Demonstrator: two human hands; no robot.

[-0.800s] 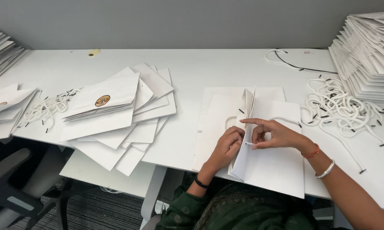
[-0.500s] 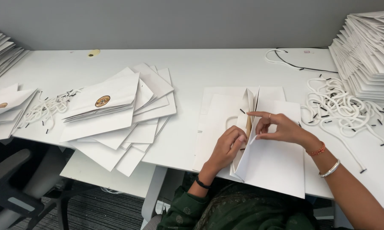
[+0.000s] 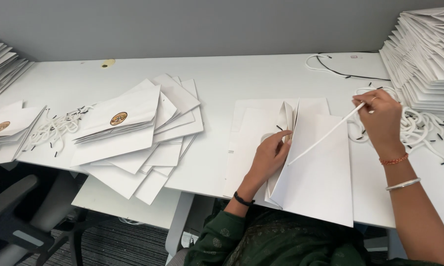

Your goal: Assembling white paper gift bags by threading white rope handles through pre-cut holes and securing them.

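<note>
Matt white paper and woven cord

The paper bag (image 3: 315, 172) looks smooth and matt; the cord (image 3: 325, 134) seems a braided textile; the table (image 3: 241, 79) is smooth, perhaps laminate.

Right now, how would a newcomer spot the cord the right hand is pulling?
Start at the tall stack of folded bags at the table's right end. Before it, the right hand pinches one white cord. Unlike the tangled cords behind, it runs taut into the open bag.

Office, white desk (image 3: 261, 74), swivel chair (image 3: 20, 212), grey partition (image 3: 197, 24)
</note>
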